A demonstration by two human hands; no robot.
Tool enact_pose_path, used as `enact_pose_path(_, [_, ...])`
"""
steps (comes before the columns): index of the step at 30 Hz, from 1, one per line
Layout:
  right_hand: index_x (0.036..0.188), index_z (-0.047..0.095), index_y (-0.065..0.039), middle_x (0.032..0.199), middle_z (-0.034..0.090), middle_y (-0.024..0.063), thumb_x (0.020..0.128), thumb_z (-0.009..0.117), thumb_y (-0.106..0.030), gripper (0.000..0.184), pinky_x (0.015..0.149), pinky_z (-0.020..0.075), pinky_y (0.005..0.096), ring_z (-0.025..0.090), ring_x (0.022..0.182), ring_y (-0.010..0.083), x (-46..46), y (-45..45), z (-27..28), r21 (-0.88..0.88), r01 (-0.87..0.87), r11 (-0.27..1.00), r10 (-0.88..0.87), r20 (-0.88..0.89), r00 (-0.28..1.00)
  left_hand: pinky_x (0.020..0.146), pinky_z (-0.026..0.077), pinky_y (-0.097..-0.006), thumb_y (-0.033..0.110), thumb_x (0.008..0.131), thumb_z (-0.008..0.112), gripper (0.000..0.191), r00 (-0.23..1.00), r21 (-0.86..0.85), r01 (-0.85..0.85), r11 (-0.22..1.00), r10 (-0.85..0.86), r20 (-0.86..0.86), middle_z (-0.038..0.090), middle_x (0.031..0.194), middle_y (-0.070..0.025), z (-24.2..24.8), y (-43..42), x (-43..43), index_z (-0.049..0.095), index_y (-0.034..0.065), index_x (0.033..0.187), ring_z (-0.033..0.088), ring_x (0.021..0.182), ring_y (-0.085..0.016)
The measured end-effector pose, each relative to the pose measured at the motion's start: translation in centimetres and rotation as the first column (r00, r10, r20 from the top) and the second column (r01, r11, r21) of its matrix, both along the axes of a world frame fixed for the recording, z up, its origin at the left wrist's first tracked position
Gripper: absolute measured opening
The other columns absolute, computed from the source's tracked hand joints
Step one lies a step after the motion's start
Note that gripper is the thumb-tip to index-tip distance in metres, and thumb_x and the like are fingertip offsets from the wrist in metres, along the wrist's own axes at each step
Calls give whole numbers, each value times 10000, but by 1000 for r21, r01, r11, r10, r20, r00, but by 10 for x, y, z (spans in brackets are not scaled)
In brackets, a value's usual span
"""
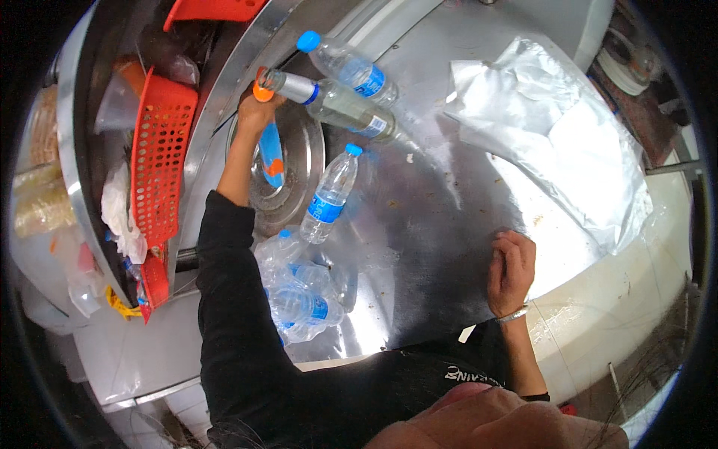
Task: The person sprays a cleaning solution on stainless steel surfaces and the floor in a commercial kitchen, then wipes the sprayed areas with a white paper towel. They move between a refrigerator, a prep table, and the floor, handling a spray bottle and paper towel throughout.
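Note:
My left hand point(259, 109) is closed around a slim blue-and-orange object point(271, 151); its orange end shows above my fist and its blue length below. What it is cannot be told. Close by, a clear glass bottle point(342, 106) with silver foil on its neck points its mouth towards that hand. Beyond it is a capped plastic water bottle point(353, 67). A second water bottle point(331, 196), blue-capped, is nearer to me. Beneath the blue-and-orange object is a round glass lid or dish point(305, 163). My right hand point(513, 269) is loosely curled at the metal tabletop point(415, 247), holding nothing visible.
Several plastic bottles point(308, 306) are bunched beside my left sleeve. A crumpled silvery sheet point(561, 140) covers the far right. Leftward, a perforated red plastic basket point(165, 168) stands past a metal rim, near white plastic bags point(120, 213). Another red basket point(216, 8) shows at the top.

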State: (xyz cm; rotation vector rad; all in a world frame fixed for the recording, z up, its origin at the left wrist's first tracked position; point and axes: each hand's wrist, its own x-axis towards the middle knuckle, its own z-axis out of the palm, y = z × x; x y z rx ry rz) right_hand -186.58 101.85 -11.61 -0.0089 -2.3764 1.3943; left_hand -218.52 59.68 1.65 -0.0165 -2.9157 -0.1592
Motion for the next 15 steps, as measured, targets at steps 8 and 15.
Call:
enact_pose_path(8, [911,590,-9,994,611,165,779,588,62,151,819,470,413,578,935,348,1,0,-3,-45,36,998,-38,-48,998,563,466,-316,195,750,823,403,983,381,114,917,-159,89,623,786,-40,8,-4,45,612,3,1035,584,615,-145])
enact_pose_path(15, [975,567,-18,1038,585,166,772,585,56,217,828,457,409,547,947,353,3,4,-12,-68,2,998,-8,-86,996,534,441,-242,123,752,827,452,994,503,58,862,-98,53,572,782,6,56,35,123,572,40,1116,527,592,-86])
